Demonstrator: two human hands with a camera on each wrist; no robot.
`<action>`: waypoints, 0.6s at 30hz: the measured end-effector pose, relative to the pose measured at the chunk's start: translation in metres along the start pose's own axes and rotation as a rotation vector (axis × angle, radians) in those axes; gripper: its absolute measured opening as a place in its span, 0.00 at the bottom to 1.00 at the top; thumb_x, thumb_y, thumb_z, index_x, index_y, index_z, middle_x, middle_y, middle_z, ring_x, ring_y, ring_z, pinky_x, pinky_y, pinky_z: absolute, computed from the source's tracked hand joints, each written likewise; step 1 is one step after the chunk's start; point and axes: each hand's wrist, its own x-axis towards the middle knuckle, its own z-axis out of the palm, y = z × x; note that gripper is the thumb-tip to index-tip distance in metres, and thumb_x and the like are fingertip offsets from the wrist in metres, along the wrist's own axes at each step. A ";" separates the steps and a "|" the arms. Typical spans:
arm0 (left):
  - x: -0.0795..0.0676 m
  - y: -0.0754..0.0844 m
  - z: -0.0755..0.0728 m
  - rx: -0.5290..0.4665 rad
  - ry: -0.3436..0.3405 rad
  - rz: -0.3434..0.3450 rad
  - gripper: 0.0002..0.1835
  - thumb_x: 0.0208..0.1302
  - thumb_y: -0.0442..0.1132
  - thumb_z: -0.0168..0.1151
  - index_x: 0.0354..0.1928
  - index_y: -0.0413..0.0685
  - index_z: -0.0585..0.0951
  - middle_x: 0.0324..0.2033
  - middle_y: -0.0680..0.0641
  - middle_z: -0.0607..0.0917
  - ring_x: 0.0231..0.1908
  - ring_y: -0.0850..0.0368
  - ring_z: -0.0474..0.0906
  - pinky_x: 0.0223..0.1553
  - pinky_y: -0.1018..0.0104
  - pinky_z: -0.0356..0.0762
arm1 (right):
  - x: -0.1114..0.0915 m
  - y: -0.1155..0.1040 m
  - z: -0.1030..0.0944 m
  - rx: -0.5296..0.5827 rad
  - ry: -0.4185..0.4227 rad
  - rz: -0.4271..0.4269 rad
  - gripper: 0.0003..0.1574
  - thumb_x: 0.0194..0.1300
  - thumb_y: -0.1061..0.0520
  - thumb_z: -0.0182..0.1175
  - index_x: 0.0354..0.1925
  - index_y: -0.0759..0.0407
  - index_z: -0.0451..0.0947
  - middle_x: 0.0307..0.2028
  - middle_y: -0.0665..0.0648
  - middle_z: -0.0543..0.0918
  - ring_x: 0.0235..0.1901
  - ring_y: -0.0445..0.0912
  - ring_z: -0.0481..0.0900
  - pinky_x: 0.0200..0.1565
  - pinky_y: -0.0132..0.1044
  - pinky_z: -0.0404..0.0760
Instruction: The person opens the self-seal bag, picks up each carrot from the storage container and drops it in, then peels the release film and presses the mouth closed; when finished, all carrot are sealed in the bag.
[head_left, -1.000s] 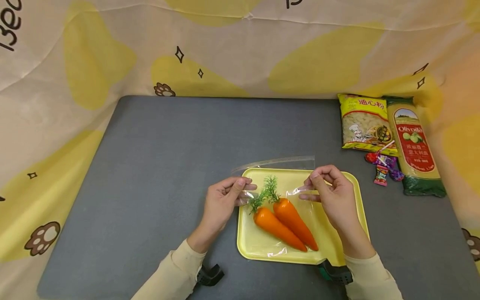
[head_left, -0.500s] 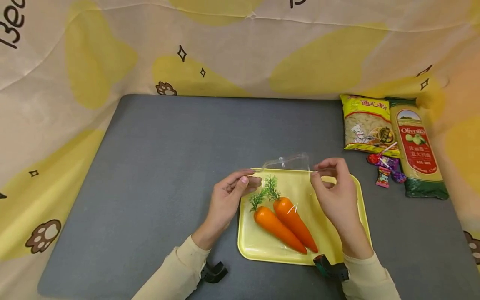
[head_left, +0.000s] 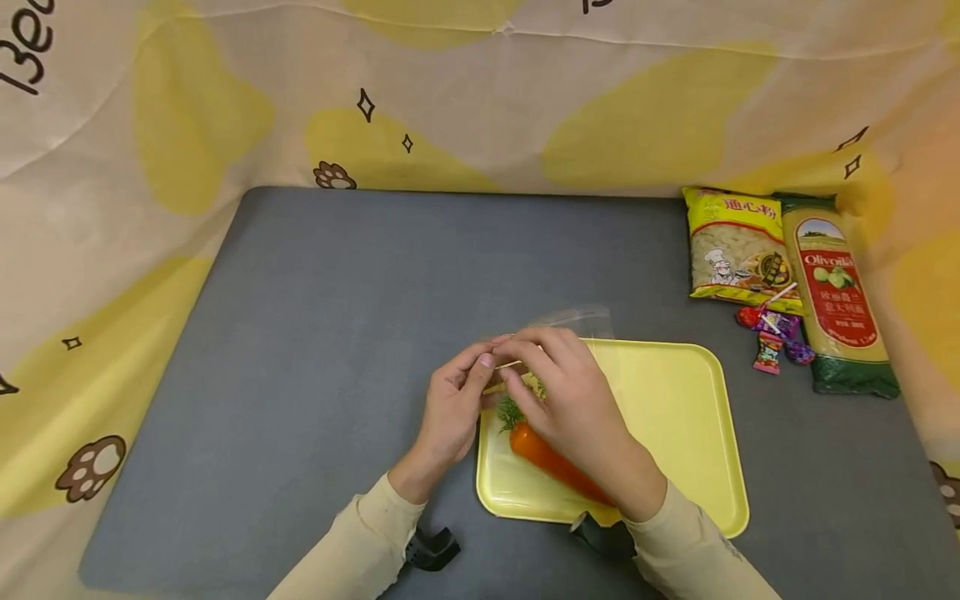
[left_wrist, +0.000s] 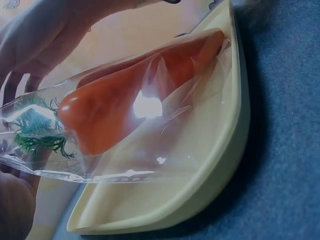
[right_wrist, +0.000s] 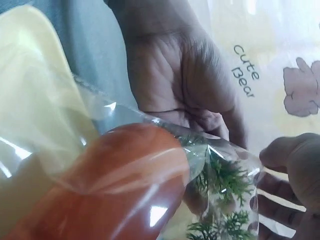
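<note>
A clear plastic bag (left_wrist: 125, 174) with two orange carrots (left_wrist: 100, 120) in it lies over the yellow tray (head_left: 675, 417). The carrots' green tops (right_wrist: 227, 175) lie toward the bag's mouth. My left hand (head_left: 450, 408) pinches the left end of that mouth between thumb and fingers. Reaching across from the right, my right hand (head_left: 577, 408) has its thumb and fingertips on the bag's edge right beside the left fingertips. It hides one carrot and part of the other in the head view. A see-through flap (head_left: 576, 321) of the bag sticks up past the tray's far rim.
At the back right of the grey table (head_left: 337, 333) lie a yellow pasta packet (head_left: 738, 250) and a long spaghetti packet (head_left: 840, 300). Several wrapped candies (head_left: 776, 329) sit beside them. A patterned cloth (head_left: 450, 100) hangs behind and around the table.
My right hand has moved left from the bag's right end to the left hand's fingertips, covering one carrot. The left hand has stayed nearly in place.
</note>
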 end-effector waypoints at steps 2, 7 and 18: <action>-0.002 0.002 0.002 -0.003 0.011 0.011 0.18 0.70 0.42 0.53 0.54 0.38 0.77 0.48 0.43 0.81 0.43 0.50 0.81 0.37 0.63 0.82 | 0.002 -0.001 0.001 -0.031 -0.008 -0.001 0.11 0.62 0.59 0.60 0.44 0.57 0.80 0.43 0.52 0.79 0.43 0.50 0.73 0.48 0.39 0.71; -0.007 0.008 0.006 0.055 0.038 0.036 0.17 0.70 0.39 0.52 0.54 0.34 0.76 0.44 0.36 0.82 0.41 0.53 0.82 0.40 0.57 0.81 | 0.005 -0.003 0.002 -0.064 -0.012 0.003 0.12 0.63 0.56 0.61 0.45 0.55 0.81 0.42 0.52 0.78 0.43 0.49 0.73 0.47 0.40 0.71; -0.011 0.016 -0.001 0.491 -0.029 0.222 0.10 0.70 0.33 0.52 0.46 0.42 0.82 0.25 0.47 0.83 0.22 0.65 0.76 0.24 0.71 0.78 | 0.015 0.000 0.001 -0.131 -0.088 -0.050 0.09 0.61 0.54 0.64 0.38 0.58 0.83 0.36 0.53 0.78 0.36 0.48 0.74 0.40 0.38 0.76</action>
